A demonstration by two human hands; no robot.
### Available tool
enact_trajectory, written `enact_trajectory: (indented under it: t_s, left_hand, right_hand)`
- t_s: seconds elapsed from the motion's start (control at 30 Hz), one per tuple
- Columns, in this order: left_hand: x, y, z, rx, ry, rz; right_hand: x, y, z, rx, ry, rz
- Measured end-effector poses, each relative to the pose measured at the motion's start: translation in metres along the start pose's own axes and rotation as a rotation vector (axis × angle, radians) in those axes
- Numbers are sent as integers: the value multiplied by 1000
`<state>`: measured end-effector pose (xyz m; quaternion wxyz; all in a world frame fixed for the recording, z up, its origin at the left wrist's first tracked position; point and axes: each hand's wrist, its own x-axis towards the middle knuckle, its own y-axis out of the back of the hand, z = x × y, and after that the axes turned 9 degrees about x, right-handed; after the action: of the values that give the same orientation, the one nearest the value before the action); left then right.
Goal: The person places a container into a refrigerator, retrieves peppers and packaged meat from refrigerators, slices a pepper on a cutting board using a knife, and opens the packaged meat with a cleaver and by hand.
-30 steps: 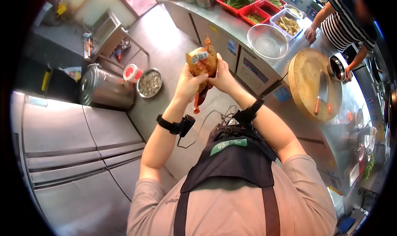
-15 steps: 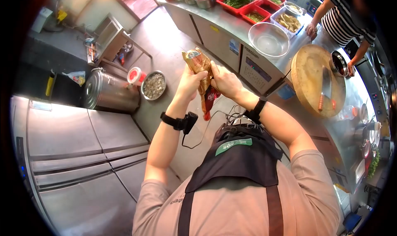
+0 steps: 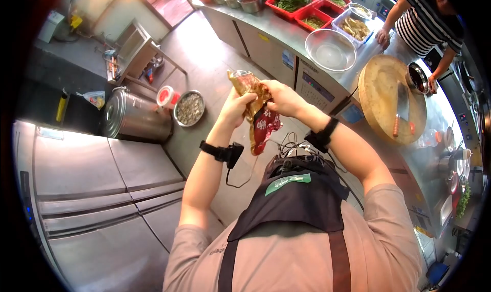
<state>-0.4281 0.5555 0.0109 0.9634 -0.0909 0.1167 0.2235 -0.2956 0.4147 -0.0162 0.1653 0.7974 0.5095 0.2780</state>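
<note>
A gold and red plastic food packet (image 3: pixel 264 130) hangs in front of me above the floor, crumpled, with white lettering on its red part. My left hand (image 3: pixel 238 106) is closed on its left side, the thumb lying across the gold film. My right hand (image 3: pixel 284 97) grips the upper right edge, fingers wrapped round it. What the packet contains is hidden. Both wrists wear black straps, and a cable hangs from the left one.
A steel counter at right carries a clear bowl (image 3: pixel 331 50), red trays (image 3: pixel 290 14), and a round chopping board (image 3: pixel 369 93) with a cleaver (image 3: pixel 403 105). Another person (image 3: pixel 422 28) stands behind it, holding a dark bowl (image 3: pixel 418 78). A steel pot (image 3: pixel 134 115) and basin (image 3: pixel 189 109) stand left.
The packet has turned and spread, so more of its red, lettered side shows. My right hand has shifted slightly; both hands keep hold of it.
</note>
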Motion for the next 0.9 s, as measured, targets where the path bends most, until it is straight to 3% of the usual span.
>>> enact_trajectory:
  t_s: [0.07,0.17,0.2,0.27,0.33,0.37,0.4,0.47,0.53,0.6,0.67,0.7,0.8,0.9]
  left_hand:
    - [-8,9,-1,-135,-72,-74]
    - [-19,10,13,-253,-76,-228]
    - [-22,9,17,-336,-55,-317]
    - [-16,3,16,-358,-40,-371]
    - [-12,-14,24,-181,7,-265]
    - [-4,-21,20,-57,-140,-184]
    - [2,-28,15,-60,-151,-200]
    - [5,-33,4,489,-130,40]
    - [9,-45,-19,855,-267,129]
    - [19,-54,-44,791,-421,141]
    - [28,-64,-50,619,-350,56]
    - [28,-70,-55,779,-475,108]
    - [16,-100,-50,819,-428,189]
    - [22,-116,-43,555,-359,15]
  right_hand:
    - [-10,22,13,185,-13,-25]
    - [-33,44,15,895,-558,76]
    - [-35,38,15,891,-561,71]
    - [-41,23,5,1530,-349,-49]
    - [-42,29,-15,1554,-385,80]
    - [-44,27,-13,1518,-392,169]
    - [-46,26,-13,1482,-402,255]
    - [-51,26,-15,1468,-346,314]
    - [-56,31,-27,1328,-322,359]
    - [-63,29,-26,1316,-290,432]
    - [-72,29,-12,1254,-306,470]
    - [-73,32,-13,1265,-302,491]
    - [-81,46,-13,1336,-275,515]
    - [-95,62,-6,1282,-288,565]
